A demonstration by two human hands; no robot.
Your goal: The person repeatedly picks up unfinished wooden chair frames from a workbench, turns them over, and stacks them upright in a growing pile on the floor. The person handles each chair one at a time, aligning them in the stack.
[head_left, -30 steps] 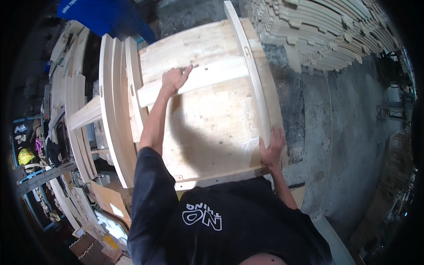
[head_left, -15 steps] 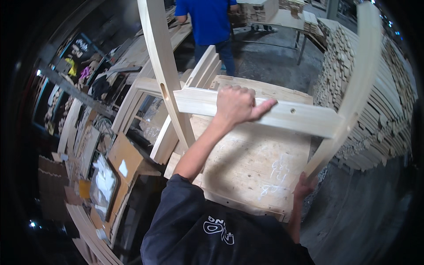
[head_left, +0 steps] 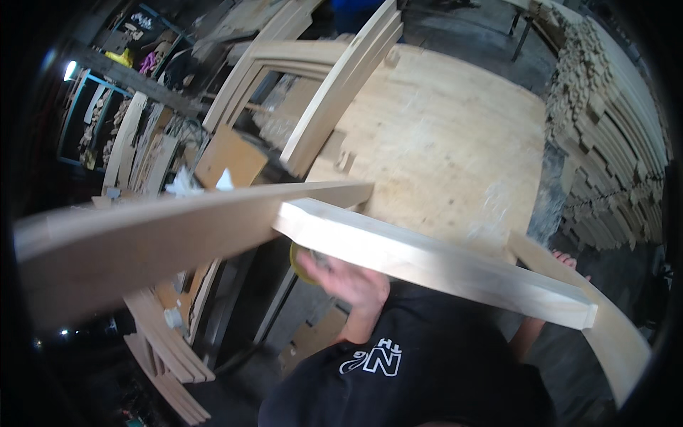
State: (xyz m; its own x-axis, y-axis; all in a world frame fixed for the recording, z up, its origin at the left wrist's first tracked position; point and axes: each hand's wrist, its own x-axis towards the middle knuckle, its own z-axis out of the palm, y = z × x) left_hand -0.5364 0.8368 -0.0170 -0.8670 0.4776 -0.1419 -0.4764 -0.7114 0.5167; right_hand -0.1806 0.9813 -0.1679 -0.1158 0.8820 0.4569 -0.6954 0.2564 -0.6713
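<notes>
On my feed, the H-shaped wooden frame [head_left: 441,267] slants across the centre, before the plywood tabletop [head_left: 448,114]. The left hand [head_left: 352,281], lower centre, is blurred and spread open below the crossbar [head_left: 370,238]; I can't confirm contact. The right hand [head_left: 565,258], right of centre, is mostly hidden behind the curved leg [head_left: 615,341]; its grip I can't tell.

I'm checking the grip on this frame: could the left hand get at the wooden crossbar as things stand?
Probably yes: the left hand looks open and appears right beside the crossbar, with nothing visible between them, though depth is hard to judge.
</notes>
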